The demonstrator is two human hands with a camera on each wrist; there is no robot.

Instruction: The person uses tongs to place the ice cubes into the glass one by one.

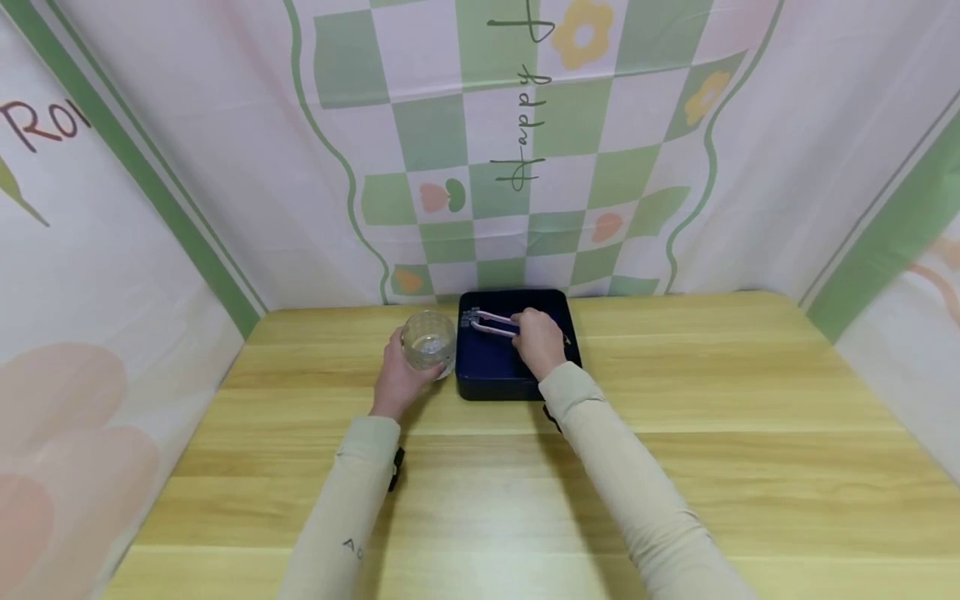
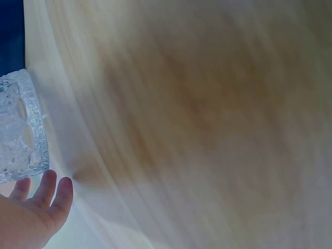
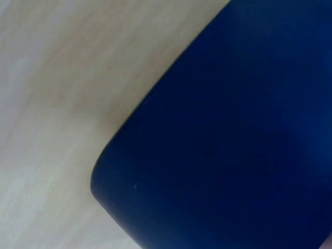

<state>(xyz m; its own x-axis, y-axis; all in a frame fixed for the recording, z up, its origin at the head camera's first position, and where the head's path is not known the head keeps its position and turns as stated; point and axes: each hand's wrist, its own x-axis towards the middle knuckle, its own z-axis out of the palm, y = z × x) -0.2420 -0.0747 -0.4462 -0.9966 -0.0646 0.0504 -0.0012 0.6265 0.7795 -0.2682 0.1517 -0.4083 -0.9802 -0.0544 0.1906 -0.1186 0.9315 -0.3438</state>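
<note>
My left hand [image 1: 399, 379] grips a clear glass [image 1: 429, 340] from its near left side, beside the dark blue tray [image 1: 495, 389]. The left wrist view shows the textured wall of the glass [image 2: 23, 129] and several fingers [image 2: 61, 199] at it. Over the tray, my right hand [image 1: 542, 342] holds pale pinkish tongs [image 1: 495, 323] that point left. A small greyish, see-through piece [image 1: 470, 318] is at their far end, by the tray's left wall; whether the tongs pinch it is too small to tell. The tray's blue side [image 3: 207, 140] fills much of the right wrist view.
The tray and glass stand on a wood-grain table [image 1: 480, 500], near its back edge. A printed checked curtain [image 1: 502, 167] hangs right behind the tray. A tiny yellowish spot [image 1: 567, 340] shows inside the tray, right of the right hand.
</note>
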